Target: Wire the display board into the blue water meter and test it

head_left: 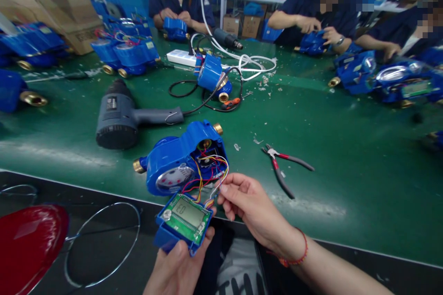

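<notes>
My left hand (183, 258) grips a blue plastic housing with a green circuit board (188, 215) and a small LCD screen, held in front of the table edge. Thin coloured wires (199, 177) run from the board into the open compartment of a blue water meter (180, 161) lying on the table. At those wires, my right hand (247, 203) pinches thumb and forefinger together on the white and purple strands. The meter has brass threaded ends and a clear dial window. Red-handled cutting pliers (282, 161) lie spread apart on the table, right of the meter.
A grey heat gun (121, 117) lies behind the meter, its cord leading back to a white power strip (182, 57). Another blue meter (210, 73) and an orange-handled screwdriver (230, 103) lie beyond. More meters stand left and right. Several co-workers sit opposite. A red stool (31, 244) is at lower left.
</notes>
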{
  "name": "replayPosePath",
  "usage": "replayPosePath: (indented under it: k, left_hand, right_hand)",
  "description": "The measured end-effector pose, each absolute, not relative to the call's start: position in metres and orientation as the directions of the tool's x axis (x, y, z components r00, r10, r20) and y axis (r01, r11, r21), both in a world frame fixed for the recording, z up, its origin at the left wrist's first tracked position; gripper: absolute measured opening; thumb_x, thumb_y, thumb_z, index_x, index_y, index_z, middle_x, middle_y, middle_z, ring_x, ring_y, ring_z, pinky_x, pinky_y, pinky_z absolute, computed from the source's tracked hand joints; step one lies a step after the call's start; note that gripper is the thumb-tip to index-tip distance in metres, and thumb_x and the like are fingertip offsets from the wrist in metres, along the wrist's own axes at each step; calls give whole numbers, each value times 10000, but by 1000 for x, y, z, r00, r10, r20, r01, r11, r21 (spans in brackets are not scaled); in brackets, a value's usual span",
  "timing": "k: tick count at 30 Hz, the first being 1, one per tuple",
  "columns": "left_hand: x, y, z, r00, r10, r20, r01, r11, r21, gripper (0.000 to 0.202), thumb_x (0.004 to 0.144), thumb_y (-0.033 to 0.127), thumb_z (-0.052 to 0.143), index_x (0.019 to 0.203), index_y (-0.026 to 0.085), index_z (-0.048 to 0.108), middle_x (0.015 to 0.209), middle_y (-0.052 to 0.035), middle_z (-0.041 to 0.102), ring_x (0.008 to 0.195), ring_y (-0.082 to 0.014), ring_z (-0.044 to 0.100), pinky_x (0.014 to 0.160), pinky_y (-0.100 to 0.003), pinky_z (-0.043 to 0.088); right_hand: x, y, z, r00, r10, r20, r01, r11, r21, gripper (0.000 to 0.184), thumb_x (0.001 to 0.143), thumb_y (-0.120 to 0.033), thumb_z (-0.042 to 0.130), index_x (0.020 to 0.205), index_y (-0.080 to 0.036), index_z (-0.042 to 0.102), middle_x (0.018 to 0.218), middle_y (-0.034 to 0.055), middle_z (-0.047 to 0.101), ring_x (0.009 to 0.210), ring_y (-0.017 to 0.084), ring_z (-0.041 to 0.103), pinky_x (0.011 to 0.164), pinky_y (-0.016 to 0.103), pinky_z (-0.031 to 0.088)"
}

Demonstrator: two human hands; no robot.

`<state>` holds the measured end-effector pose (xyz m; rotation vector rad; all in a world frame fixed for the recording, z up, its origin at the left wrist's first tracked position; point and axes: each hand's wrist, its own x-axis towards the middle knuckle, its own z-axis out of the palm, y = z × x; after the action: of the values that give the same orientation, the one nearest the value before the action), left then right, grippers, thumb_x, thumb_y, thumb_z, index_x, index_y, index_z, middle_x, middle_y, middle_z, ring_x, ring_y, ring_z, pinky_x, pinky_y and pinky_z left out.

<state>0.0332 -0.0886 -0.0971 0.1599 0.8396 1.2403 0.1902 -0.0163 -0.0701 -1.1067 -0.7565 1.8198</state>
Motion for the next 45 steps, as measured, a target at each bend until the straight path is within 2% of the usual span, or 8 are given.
replayPosePath:
  k: [6, 11, 15, 19, 27, 34, 40, 45]
  left_hand:
    - [43, -87, -84, -21, 873, -487, -760, 303, 575, 401, 639, 277, 850, 1029, 285, 753, 1111, -28, 751, 1053, -229, 680, 912, -311, 554]
    - [44, -86, -82, -57, 868, -494, -754, 287, 591, 390, 610, 276, 868, 986, 260, 764, 1062, -28, 766, 991, -225, 698, 873, -298, 571]
    - [38, -86, -89, 49, 845, -533, -783, 364, 504, 408, 642, 337, 848, 1030, 247, 757, 1122, -76, 745, 1052, -257, 672, 876, -348, 571]
    - [35, -86, -96, 120, 837, -534, -794, 404, 454, 426, 661, 353, 834, 1065, 252, 746, 1151, -97, 732, 1103, -274, 647, 851, -351, 576]
    - [45, -87, -82, 7, 864, -503, -774, 323, 544, 378, 659, 285, 839, 1027, 264, 755, 1095, -43, 755, 977, -227, 691, 884, -340, 567]
    - [44, -87, -87, 36, 893, -449, -779, 306, 547, 361, 672, 255, 830, 1021, 309, 755, 1062, -20, 766, 986, -223, 702, 891, -314, 561]
    - [42, -87, -83, 5, 866, -500, -783, 315, 537, 376, 648, 242, 843, 1013, 267, 755, 1074, -40, 765, 990, -215, 710, 864, -258, 568]
    - [43, -86, -82, 76, 876, -477, -808, 334, 485, 321, 675, 251, 828, 988, 272, 763, 1031, -23, 776, 981, -215, 714, 847, -261, 579]
  right_hand:
    - [192, -8, -68, -252, 872, -419, -195, -470, -861, 370, 664, -427, 781, 681, -136, 552, 497, -47, 549, 350, 20, 400, 312, 118, 272]
    - [197, -9, -67, -294, 878, -378, -154, -434, -888, 356, 675, -424, 770, 713, -117, 593, 554, -24, 591, 402, 26, 455, 364, 127, 355]
    - [197, -16, -71, -289, 899, -329, -187, -390, -901, 407, 698, -499, 748, 761, -125, 600, 620, -15, 619, 450, 27, 482, 425, 142, 403]
    - [196, -22, -76, -232, 925, -301, -199, -348, -916, 416, 713, -527, 729, 788, -138, 602, 655, -17, 619, 496, 34, 495, 441, 140, 402]
    - [195, -22, -73, -258, 906, -335, -128, -375, -918, 441, 738, -564, 697, 728, -134, 600, 603, 3, 606, 436, 52, 481, 373, 163, 322]
    - [190, -24, -70, -240, 927, -288, -114, -322, -940, 381, 690, -491, 757, 684, -152, 581, 602, -23, 561, 522, 72, 477, 494, 208, 394]
    - [188, -26, -73, -233, 943, -238, -134, -274, -952, 160, 723, -275, 692, 711, -155, 587, 642, -24, 557, 582, 80, 482, 566, 215, 394]
    - [185, -26, -75, -238, 949, -207, -193, -255, -948, 114, 704, -241, 666, 735, -175, 578, 687, -20, 584, 621, 95, 521, 634, 230, 439]
